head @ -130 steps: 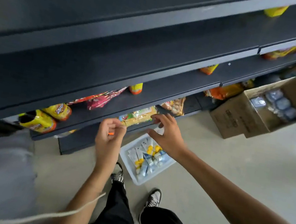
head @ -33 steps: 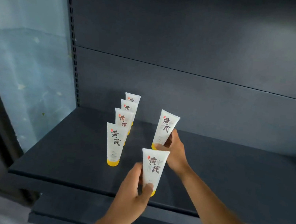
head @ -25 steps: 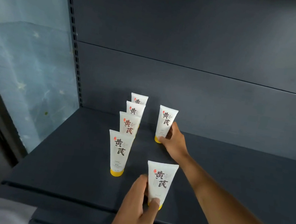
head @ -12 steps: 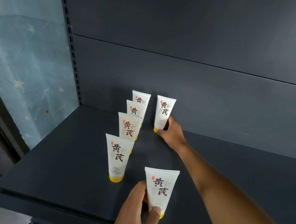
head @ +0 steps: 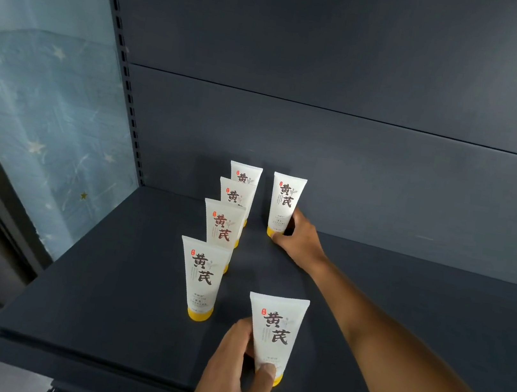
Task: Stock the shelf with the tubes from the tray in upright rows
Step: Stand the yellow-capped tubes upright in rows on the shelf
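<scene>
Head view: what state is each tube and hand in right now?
Left row of four tubes: upright, caps down, untouched.
Back right tube: upright, cap down, gripped low.
Right hand: grips back right tube.
Front right tube: upright, gripped low.
Left hand: grips front right tube.

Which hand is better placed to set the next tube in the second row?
Left, probably. The left hand grips the front tube upright in that row's line; the right hand holds the back tube.

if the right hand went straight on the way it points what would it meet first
The right hand grips the right row's rear tube; straight on, that tube would likely reach the shelf's back panel close behind, though depth is unclear.
</scene>
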